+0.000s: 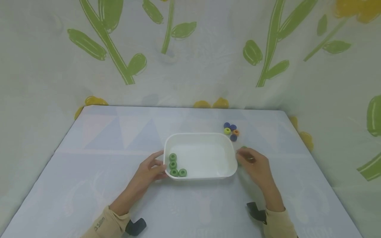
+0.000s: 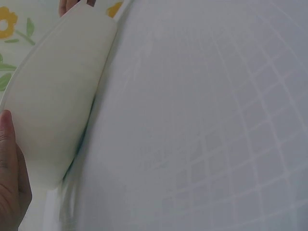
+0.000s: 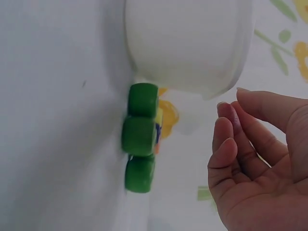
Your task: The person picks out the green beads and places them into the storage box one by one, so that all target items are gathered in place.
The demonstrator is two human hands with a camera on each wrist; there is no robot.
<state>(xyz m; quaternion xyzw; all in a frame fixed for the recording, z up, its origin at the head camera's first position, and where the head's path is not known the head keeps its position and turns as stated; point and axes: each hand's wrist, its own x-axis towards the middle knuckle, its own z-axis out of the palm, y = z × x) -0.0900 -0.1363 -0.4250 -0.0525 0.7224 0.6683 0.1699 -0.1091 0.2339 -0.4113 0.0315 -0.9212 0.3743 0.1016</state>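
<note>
A white rectangular tray [image 1: 205, 155] sits in the middle of the table, with several green beads [image 1: 173, 164] in its left front corner. My left hand [image 1: 151, 168] grips the tray's left end, thumb at the rim. Beside the right end is my right hand [image 1: 254, 163], its fingers loosely bent. The right wrist view shows a gap between thumb and fingertips, with nothing held. Three green beads [image 3: 138, 135] stand in a row on the table by the tray, largely hidden behind the right hand in the head view.
Beyond the tray's right back corner lies a loose group of blue beads [image 1: 233, 138], a yellow bead [image 1: 227, 131] and orange beads [image 1: 236, 132]. The pale patterned table [image 1: 98, 185] ends at a back edge before a wall covering with printed plants.
</note>
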